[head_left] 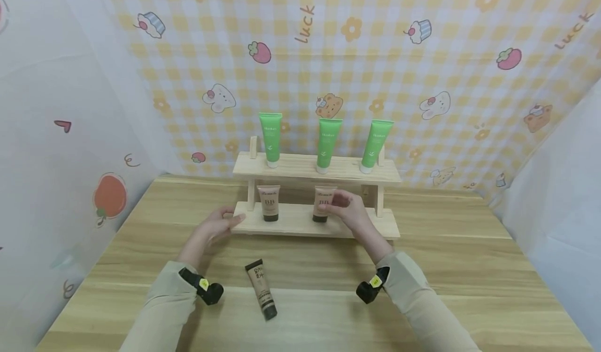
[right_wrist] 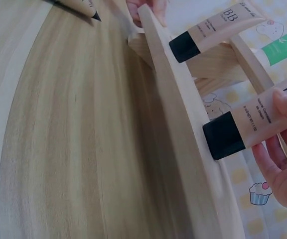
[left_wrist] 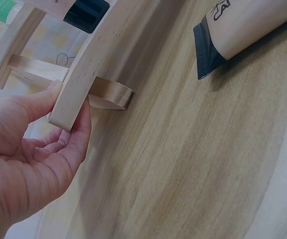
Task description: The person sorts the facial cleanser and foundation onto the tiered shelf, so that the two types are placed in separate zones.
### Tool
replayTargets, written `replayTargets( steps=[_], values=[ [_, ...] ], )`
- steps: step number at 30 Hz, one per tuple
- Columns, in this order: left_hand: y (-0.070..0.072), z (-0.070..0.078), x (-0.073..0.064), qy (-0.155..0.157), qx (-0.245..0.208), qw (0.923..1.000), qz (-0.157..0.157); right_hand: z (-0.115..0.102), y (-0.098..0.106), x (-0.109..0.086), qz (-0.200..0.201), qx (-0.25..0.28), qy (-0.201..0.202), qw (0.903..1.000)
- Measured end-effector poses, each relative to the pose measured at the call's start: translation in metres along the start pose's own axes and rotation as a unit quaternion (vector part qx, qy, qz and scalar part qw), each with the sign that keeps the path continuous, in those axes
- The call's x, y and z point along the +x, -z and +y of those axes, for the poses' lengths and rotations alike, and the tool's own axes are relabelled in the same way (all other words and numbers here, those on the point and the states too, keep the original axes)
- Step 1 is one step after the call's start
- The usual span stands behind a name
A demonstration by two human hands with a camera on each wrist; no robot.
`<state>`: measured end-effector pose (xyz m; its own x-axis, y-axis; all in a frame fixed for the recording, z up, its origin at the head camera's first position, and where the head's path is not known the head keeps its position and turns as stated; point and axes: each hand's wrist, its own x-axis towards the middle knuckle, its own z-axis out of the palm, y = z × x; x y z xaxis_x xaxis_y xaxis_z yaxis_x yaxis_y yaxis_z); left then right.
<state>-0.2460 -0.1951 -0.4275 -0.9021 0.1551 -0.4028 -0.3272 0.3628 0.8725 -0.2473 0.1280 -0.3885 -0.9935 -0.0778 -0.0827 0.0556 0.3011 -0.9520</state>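
Observation:
My right hand (head_left: 349,211) pinches a beige BB cream tube (right_wrist: 258,119) between thumb and fingers. The tube stands on its black cap on the lower shelf of a two-tier wooden rack (head_left: 296,227). With thumb on top and fingers beneath, my left hand (left_wrist: 39,149) grips the left end of that lower shelf. Close to it, a second BB cream tube (head_left: 269,203) stands upright on the same shelf. A third beige tube with black ends (head_left: 261,288) lies on the table in front of the rack.
On the upper shelf stand three green tubes (head_left: 271,139) with white caps, the right one leaning. Behind the rack hangs a yellow checked cloth (head_left: 291,81). A pale sheet (head_left: 310,315) covers the near part of the wooden table (head_left: 451,247).

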Motion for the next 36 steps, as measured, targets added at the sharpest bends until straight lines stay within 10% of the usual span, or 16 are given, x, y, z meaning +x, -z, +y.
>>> replayTargets(
  steps=[20, 27, 36],
  values=[
    [0.0, -0.004, 0.002, -0.002, -0.008, 1.0, 0.001, 0.006, 0.003, -0.007, -0.008, 0.038, 0.011, 0.9992],
    [0.0, -0.005, 0.002, -0.005, -0.009, 0.9999, 0.002, 0.007, 0.008, -0.018, 0.006, 0.045, -0.045, 0.998],
    [0.001, -0.005, 0.004, -0.014, -0.004, 0.9999, -0.003, 0.003, 0.007, -0.033, -0.081, 0.06, -0.074, 0.9921]
  ],
)
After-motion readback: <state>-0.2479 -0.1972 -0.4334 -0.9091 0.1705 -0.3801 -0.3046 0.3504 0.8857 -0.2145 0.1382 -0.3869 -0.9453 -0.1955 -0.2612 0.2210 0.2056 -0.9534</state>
